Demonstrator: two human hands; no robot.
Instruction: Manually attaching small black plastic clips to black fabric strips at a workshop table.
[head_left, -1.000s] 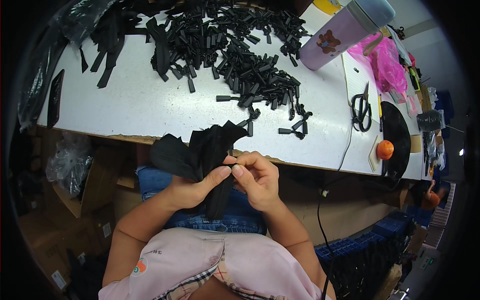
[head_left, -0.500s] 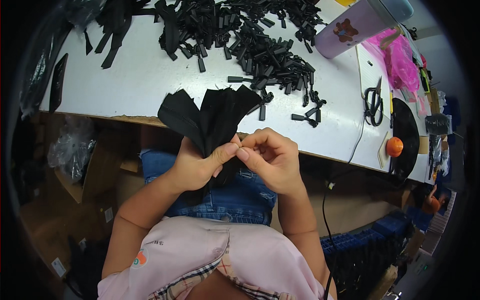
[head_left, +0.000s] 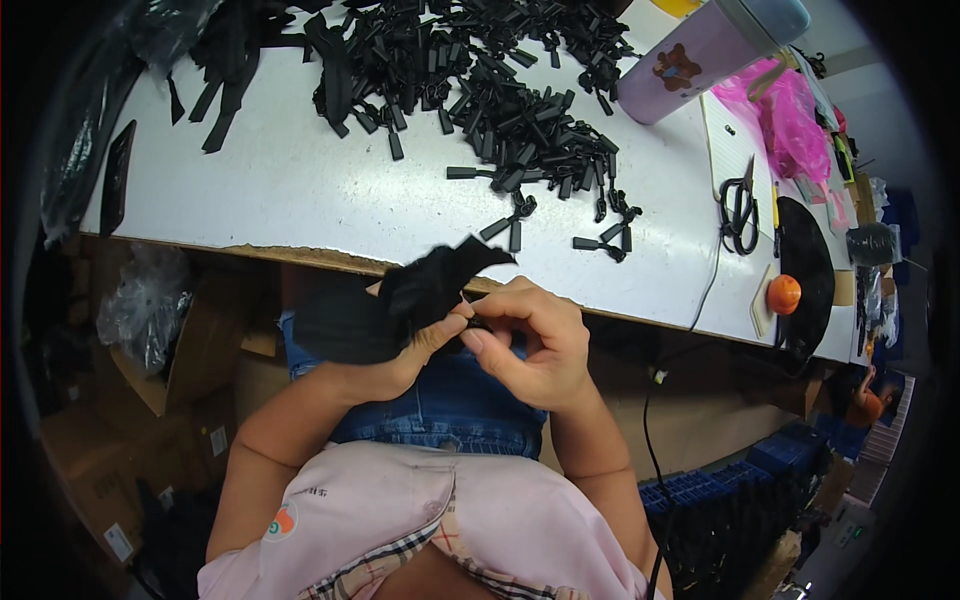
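Note:
My left hand [head_left: 415, 355] is closed round a bunch of black zipper tapes [head_left: 350, 325], just in front of the table edge and above my lap. The tapes fan out, one part to the left and another up toward the table. My right hand [head_left: 535, 340] meets it at the fingertips, thumb and forefinger pinched on a small dark piece too hidden to name. On the table beyond lies a heap of black zipper sliders with long pulls [head_left: 540, 135]; a few lie loose nearer to me.
A lilac bottle [head_left: 690, 60] stands at the back right. Black-handled scissors [head_left: 740, 215], a cord and an orange round object [head_left: 784, 294] lie along the right side. At the left are more black strips [head_left: 225, 80] and a dark flat phone-like slab [head_left: 118, 180]. The table's front edge [head_left: 310, 257] is chipped.
The zipper tapes have tipped over from upright to the left and lower. Both hands have shifted slightly down, still together at the fingertips. The camera view has moved a little.

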